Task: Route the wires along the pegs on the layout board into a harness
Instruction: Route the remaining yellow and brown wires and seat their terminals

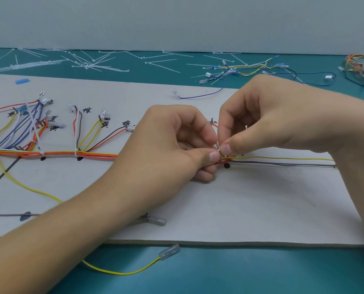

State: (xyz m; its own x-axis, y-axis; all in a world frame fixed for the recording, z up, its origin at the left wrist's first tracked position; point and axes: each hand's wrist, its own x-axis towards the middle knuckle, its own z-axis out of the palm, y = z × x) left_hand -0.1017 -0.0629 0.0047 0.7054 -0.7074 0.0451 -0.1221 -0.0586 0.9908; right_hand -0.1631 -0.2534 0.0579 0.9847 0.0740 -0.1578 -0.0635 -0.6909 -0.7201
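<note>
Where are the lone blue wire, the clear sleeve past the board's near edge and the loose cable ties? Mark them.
lone blue wire (200,97): head view, middle of its run.
clear sleeve (169,252): head view, sleeve's middle.
loose cable ties (87,65): head view, where several cross.

We see a teal table (240,272) backed by a plain pale grey wall (177,22). Along the table's far edge, loose white cable ties (87,64) lie scattered and crossing one another, thickest toward the far left corner. A small blue piece (22,81) lies at the far left corner of the layout board (261,209).
</note>
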